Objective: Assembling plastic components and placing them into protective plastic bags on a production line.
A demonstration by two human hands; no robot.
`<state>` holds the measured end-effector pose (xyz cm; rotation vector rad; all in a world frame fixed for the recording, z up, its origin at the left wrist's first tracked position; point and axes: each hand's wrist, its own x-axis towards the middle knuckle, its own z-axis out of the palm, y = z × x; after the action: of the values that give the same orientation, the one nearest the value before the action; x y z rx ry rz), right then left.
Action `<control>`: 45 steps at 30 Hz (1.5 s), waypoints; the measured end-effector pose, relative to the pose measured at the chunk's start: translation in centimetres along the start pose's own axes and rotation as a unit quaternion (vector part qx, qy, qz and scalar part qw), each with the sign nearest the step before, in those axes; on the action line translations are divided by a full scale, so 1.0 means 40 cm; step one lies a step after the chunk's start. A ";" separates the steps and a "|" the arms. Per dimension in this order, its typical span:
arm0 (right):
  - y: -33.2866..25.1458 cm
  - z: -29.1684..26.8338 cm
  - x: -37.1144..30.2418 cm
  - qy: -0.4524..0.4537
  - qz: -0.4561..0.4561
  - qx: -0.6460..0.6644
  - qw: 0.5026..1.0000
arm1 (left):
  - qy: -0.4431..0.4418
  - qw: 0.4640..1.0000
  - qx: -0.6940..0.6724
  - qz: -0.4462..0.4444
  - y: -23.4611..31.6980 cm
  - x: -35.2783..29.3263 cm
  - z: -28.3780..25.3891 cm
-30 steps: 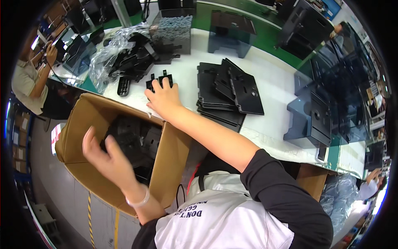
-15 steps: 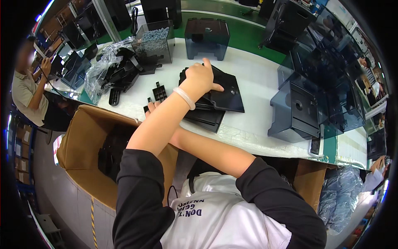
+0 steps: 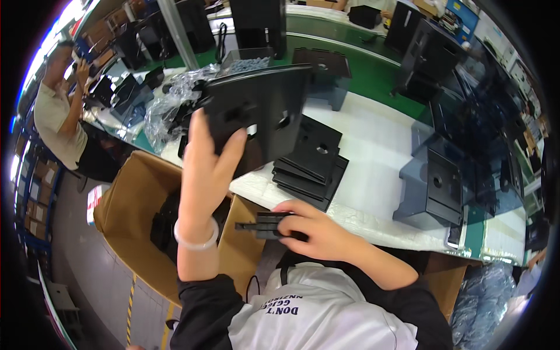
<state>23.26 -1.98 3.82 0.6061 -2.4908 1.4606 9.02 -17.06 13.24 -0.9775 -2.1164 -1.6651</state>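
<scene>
My left hand point(image 3: 204, 169), with a pale bangle at the wrist, grips a flat black plastic panel point(image 3: 262, 96) by its near left edge. The panel is tilted up above the table, and a hole shows through it. Lower down, in front of my body, my right hand point(image 3: 312, 230) holds a small black ribbed plastic piece point(image 3: 268, 221) between thumb and fingers. Beyond it, several similar black panels point(image 3: 318, 149) lie in an uneven stack on the white table covering point(image 3: 367, 169). The raised panel hides part of the table behind it.
An open cardboard box point(image 3: 125, 204) with black parts stands at left. Tinted bins stand at the back point(image 3: 338, 87) and right point(image 3: 429, 189). Clear plastic wrap point(image 3: 169, 108) and a container of blue-grey pieces point(image 3: 248, 63) lie back left. A person point(image 3: 58, 119) stands at far left.
My crossed arms have come apart. My left hand has lifted a panel off the stack and moved left. My right hand has drawn back toward my body with the small black piece.
</scene>
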 end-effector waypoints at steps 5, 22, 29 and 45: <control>-0.110 -0.137 0.031 0.105 -0.038 0.042 0.993 | 0.023 0.999 0.027 -0.005 0.036 -0.102 -0.043; -0.095 -0.159 0.095 0.115 -0.033 0.099 0.988 | 0.021 0.998 0.064 0.020 0.039 -0.179 -0.040; -0.054 -0.118 0.157 0.130 -0.264 -0.215 0.931 | 0.020 0.991 -0.034 -0.127 0.015 -0.245 -0.060; 0.188 -0.080 0.428 -0.085 0.269 -0.415 0.865 | 0.153 0.942 0.241 0.178 -0.027 -0.303 -0.196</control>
<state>4.45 -0.22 5.67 -0.1500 -3.1993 0.2742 15.73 -28.58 7.61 -0.8171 -1.8664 -0.9823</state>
